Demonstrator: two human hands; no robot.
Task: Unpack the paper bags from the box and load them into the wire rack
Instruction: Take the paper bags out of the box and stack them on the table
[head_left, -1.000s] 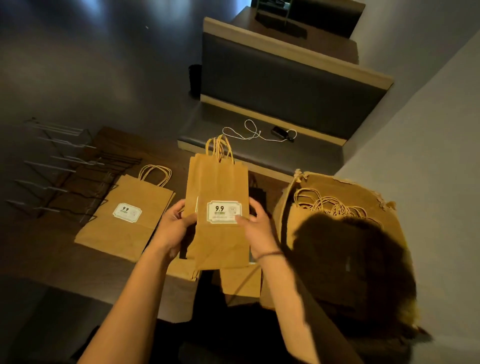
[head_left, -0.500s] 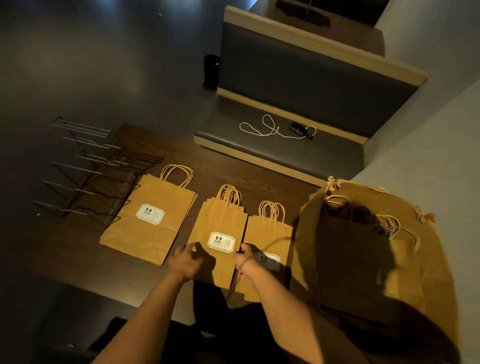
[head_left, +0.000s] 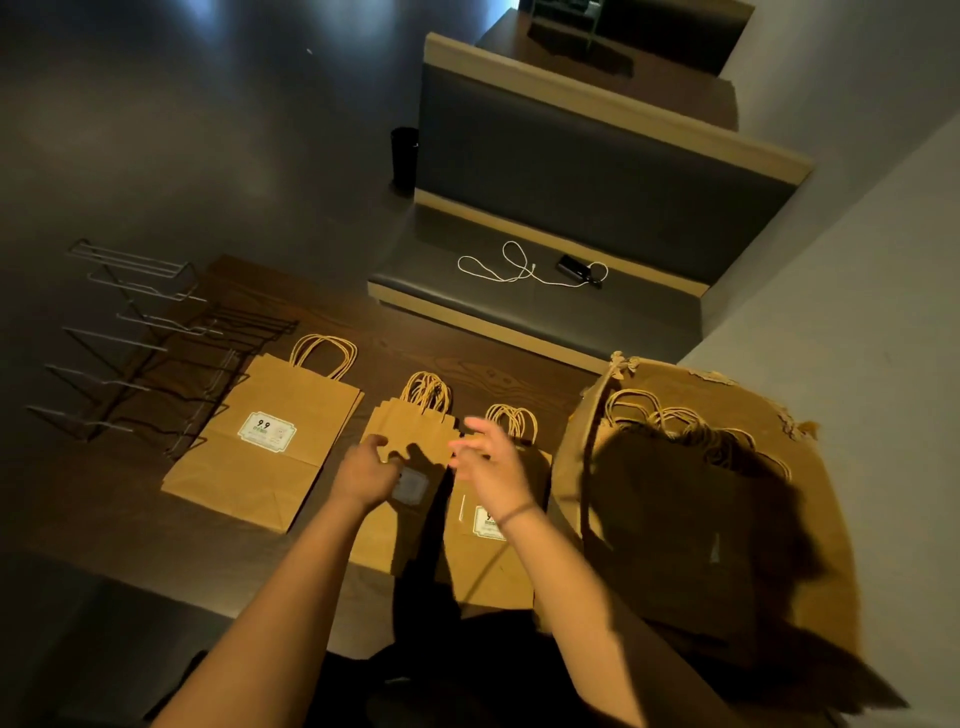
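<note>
Both hands (head_left: 363, 475) have let go of the middle bag stack (head_left: 410, 447), now lying flat.

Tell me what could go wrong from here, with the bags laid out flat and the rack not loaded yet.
1. The middle stack and right stack overhang the near edge of the table; a nudge from either forearm may tip them off.
2. The left hand rests on the fanned middle stack; lifting it one-handed could spill the bags.
3. The twisted handles in the box lie tangled, so pulling one bag may drag out others.
</note>
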